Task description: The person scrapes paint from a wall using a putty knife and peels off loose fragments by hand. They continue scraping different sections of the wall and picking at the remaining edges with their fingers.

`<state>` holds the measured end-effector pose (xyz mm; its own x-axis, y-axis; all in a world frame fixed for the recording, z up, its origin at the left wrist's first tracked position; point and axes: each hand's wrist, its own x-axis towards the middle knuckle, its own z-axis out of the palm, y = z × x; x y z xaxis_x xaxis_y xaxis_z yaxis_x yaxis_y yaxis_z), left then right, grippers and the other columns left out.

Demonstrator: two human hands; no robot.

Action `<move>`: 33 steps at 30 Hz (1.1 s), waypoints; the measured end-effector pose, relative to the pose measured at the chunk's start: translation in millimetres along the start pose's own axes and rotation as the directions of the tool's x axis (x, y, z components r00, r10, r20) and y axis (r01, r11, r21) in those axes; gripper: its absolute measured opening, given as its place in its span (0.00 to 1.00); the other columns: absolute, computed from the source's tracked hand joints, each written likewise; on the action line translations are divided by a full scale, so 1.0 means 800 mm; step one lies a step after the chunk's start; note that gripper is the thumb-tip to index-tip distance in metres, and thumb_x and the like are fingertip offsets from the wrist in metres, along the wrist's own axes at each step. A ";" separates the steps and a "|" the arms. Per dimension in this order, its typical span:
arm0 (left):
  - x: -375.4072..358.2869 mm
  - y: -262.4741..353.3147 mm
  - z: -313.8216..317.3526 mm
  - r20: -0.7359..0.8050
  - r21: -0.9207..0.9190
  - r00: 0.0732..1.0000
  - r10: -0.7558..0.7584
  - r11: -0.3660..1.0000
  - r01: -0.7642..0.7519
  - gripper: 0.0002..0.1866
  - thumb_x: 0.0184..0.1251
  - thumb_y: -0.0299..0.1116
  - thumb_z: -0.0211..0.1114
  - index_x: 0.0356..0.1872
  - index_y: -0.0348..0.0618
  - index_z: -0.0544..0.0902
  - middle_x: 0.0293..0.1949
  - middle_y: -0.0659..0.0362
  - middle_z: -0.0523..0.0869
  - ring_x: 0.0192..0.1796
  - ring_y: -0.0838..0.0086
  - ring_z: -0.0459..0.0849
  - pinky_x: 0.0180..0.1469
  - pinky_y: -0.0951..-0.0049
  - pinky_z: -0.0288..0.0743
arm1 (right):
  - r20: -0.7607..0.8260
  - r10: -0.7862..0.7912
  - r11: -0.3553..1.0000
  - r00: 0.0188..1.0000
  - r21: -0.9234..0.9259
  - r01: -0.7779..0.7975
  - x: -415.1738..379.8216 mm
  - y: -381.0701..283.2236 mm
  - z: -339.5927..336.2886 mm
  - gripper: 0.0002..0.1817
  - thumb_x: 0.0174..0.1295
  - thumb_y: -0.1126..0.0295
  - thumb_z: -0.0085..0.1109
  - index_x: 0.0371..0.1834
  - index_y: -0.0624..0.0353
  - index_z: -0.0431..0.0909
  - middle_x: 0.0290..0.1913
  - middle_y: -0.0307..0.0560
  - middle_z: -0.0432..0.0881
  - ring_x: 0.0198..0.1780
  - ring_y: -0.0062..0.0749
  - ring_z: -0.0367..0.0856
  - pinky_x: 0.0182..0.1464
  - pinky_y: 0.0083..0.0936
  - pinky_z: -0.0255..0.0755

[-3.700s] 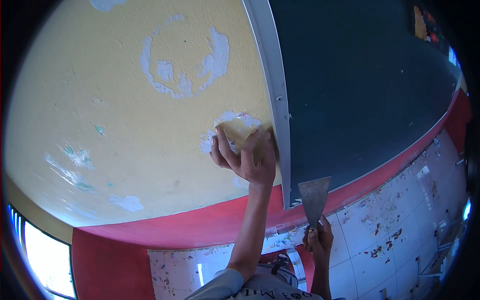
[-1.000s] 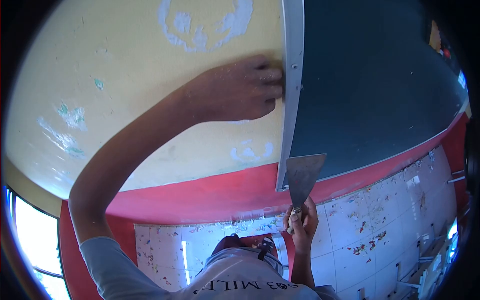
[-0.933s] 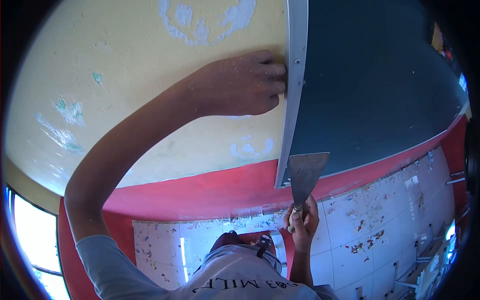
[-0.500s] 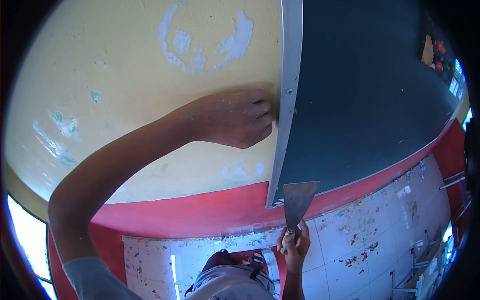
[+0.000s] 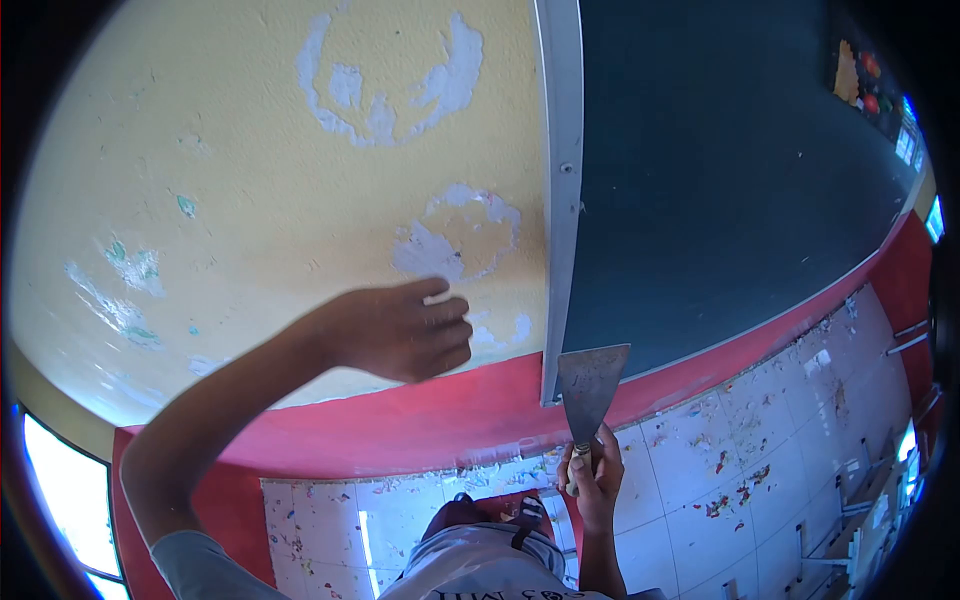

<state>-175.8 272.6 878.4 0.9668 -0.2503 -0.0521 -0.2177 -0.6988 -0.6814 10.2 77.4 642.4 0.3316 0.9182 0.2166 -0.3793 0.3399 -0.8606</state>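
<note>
My right hand [image 5: 597, 478] is wrapped round the handle of a scraper [image 5: 592, 385], whose wide metal blade points up past the lower corner of the dark green board [image 5: 730, 190]. My left hand [image 5: 405, 330] is closed, with its fingers curled in front of the cream wall [image 5: 250, 240]; whatever they may hold is hidden. Above that hand is a ring-shaped pale patch [image 5: 430, 250] where paint is gone. A larger curved bare patch [image 5: 455, 85] lies higher up the wall.
A metal strip [image 5: 562, 190] edges the board. Below runs a red wall band [image 5: 430, 412]. Paint flakes [image 5: 728, 495] litter the tiled floor [image 5: 650, 545]. Metal-legged furniture [image 5: 850, 530] stands at the lower right, and a bright window [image 5: 65, 490] is at the lower left.
My left hand has moved down and left, away from the metal strip, uncovering the ring-shaped patch. The scraper stays in my right hand, and the view has shifted slightly.
</note>
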 end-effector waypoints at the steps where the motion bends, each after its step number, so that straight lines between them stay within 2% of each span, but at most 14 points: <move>1: -0.003 0.008 0.001 -0.004 0.012 1.000 0.001 1.000 -0.001 0.06 0.55 0.34 0.66 0.22 0.48 0.78 0.27 0.66 0.76 0.40 0.74 0.79 0.45 0.71 0.74 | 0.013 0.000 1.000 1.000 -0.003 0.000 0.004 0.002 0.001 0.28 0.65 0.76 0.50 0.68 0.65 0.58 0.35 0.46 0.75 0.26 0.20 0.72 0.25 0.18 0.67; 4: -0.013 0.022 -0.002 0.117 -0.037 0.992 -0.036 0.998 0.041 0.05 0.56 0.33 0.66 0.25 0.48 0.81 0.27 0.66 0.78 0.42 0.74 0.79 0.47 0.70 0.76 | 0.087 -0.022 0.999 0.996 -0.022 0.024 0.015 0.007 0.003 0.28 0.65 0.76 0.51 0.69 0.65 0.58 0.35 0.46 0.75 0.26 0.19 0.72 0.25 0.18 0.67; 7: -0.019 0.022 0.007 -0.014 0.016 0.982 -0.189 0.982 0.189 0.03 0.56 0.33 0.66 0.30 0.48 0.83 0.32 0.64 0.79 0.44 0.73 0.79 0.45 0.68 0.76 | 0.117 0.005 1.000 0.993 -0.007 -0.004 0.023 0.003 0.011 0.28 0.66 0.76 0.51 0.69 0.64 0.57 0.35 0.45 0.76 0.26 0.18 0.71 0.26 0.17 0.67; 9: -0.014 0.015 0.003 -0.149 0.092 0.927 -0.344 0.929 0.359 0.07 0.55 0.33 0.68 0.35 0.50 0.84 0.38 0.63 0.79 0.48 0.71 0.77 0.49 0.64 0.73 | 0.154 -0.027 1.000 0.988 -0.011 0.029 0.031 0.001 0.014 0.28 0.66 0.76 0.51 0.69 0.64 0.57 0.35 0.45 0.75 0.26 0.18 0.71 0.26 0.18 0.67; 11: -0.002 0.008 0.003 -0.287 0.124 0.809 -0.513 0.818 0.562 0.11 0.54 0.35 0.68 0.40 0.53 0.84 0.44 0.63 0.77 0.53 0.70 0.74 0.53 0.60 0.69 | 0.183 -0.067 0.998 0.981 0.003 0.068 0.041 -0.002 0.020 0.28 0.66 0.76 0.51 0.70 0.63 0.57 0.34 0.44 0.75 0.26 0.18 0.71 0.26 0.17 0.67; 13: 0.011 0.000 0.010 -0.418 0.101 0.608 -0.675 0.631 0.769 0.15 0.55 0.36 0.68 0.46 0.56 0.83 0.51 0.64 0.75 0.57 0.70 0.71 0.59 0.57 0.63 | 0.206 -0.116 0.993 0.972 0.032 0.112 0.058 -0.008 0.038 0.29 0.67 0.75 0.51 0.71 0.63 0.57 0.34 0.44 0.75 0.26 0.17 0.71 0.26 0.17 0.67; 14: 0.015 -0.004 0.014 -0.435 0.029 0.533 -0.726 0.580 0.814 0.21 0.56 0.38 0.67 0.53 0.58 0.81 0.55 0.66 0.74 0.60 0.69 0.70 0.64 0.54 0.54 | 0.208 -0.103 0.995 0.973 0.020 0.101 0.066 -0.014 0.048 0.29 0.67 0.75 0.51 0.71 0.63 0.56 0.34 0.44 0.75 0.27 0.17 0.71 0.27 0.17 0.67; 16: 0.021 -0.012 0.017 -0.471 0.084 0.536 -0.701 0.569 0.818 0.21 0.53 0.38 0.70 0.51 0.56 0.82 0.55 0.63 0.75 0.59 0.67 0.70 0.62 0.56 0.57 | 0.212 -0.076 0.997 0.974 -0.005 0.079 0.081 -0.028 0.068 0.30 0.67 0.74 0.51 0.71 0.65 0.55 0.35 0.44 0.76 0.27 0.17 0.71 0.28 0.17 0.67; 17: 0.023 -0.014 0.019 -0.488 0.111 0.538 -0.688 0.562 0.820 0.22 0.51 0.38 0.72 0.50 0.56 0.83 0.54 0.62 0.76 0.59 0.65 0.71 0.61 0.57 0.58 | 0.185 -0.122 0.987 0.975 -0.083 0.140 0.086 -0.027 0.075 0.30 0.67 0.73 0.51 0.71 0.67 0.55 0.35 0.45 0.76 0.28 0.17 0.72 0.30 0.16 0.68; 19: 0.025 -0.015 0.032 -0.525 0.077 0.507 -0.683 0.556 0.828 0.20 0.51 0.38 0.72 0.49 0.58 0.84 0.56 0.66 0.76 0.60 0.68 0.71 0.64 0.56 0.53 | 0.140 -0.222 0.939 0.965 -0.235 0.250 0.095 -0.024 0.089 0.30 0.67 0.72 0.51 0.70 0.70 0.55 0.37 0.45 0.77 0.30 0.18 0.72 0.33 0.16 0.68; 23: 0.039 -0.017 0.041 -0.590 -0.005 0.426 -0.686 0.530 0.848 0.16 0.48 0.38 0.74 0.42 0.60 0.87 0.54 0.70 0.79 0.60 0.70 0.71 0.66 0.56 0.51 | 0.059 -0.287 0.920 0.956 -0.260 0.292 0.107 -0.019 0.108 0.29 0.67 0.72 0.50 0.68 0.74 0.55 0.39 0.48 0.77 0.34 0.19 0.73 0.37 0.18 0.69; 29: 0.039 -0.018 0.050 -0.635 0.021 0.437 -0.638 0.551 0.834 0.09 0.47 0.37 0.74 0.33 0.57 0.86 0.47 0.70 0.81 0.58 0.69 0.74 0.66 0.55 0.52 | 0.028 -0.309 0.933 0.951 -0.184 0.309 0.118 -0.006 0.110 0.28 0.67 0.73 0.49 0.68 0.74 0.56 0.39 0.48 0.76 0.34 0.20 0.72 0.37 0.18 0.68; 32: 0.040 -0.018 0.049 -0.625 0.042 0.418 -0.659 0.506 0.861 0.07 0.49 0.35 0.73 0.31 0.54 0.84 0.45 0.66 0.81 0.55 0.66 0.75 0.61 0.57 0.58 | 0.023 -0.309 0.938 0.951 -0.160 0.309 0.118 -0.004 0.108 0.28 0.67 0.73 0.50 0.68 0.73 0.55 0.38 0.47 0.76 0.32 0.19 0.71 0.34 0.17 0.68; 33: 0.039 -0.019 0.050 -0.668 -0.037 0.352 -0.656 0.502 0.864 0.07 0.50 0.34 0.72 0.31 0.53 0.84 0.44 0.65 0.81 0.54 0.66 0.76 0.59 0.58 0.59 | 0.019 -0.304 0.941 0.952 -0.152 0.304 0.117 -0.003 0.108 0.28 0.67 0.73 0.50 0.68 0.73 0.55 0.37 0.46 0.76 0.31 0.18 0.71 0.33 0.17 0.67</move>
<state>-137.0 302.5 857.9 0.3933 -0.0776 0.9161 0.7213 -0.5918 -0.3598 -32.3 179.9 704.8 0.4147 0.7750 0.4769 -0.1249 0.5676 -0.8138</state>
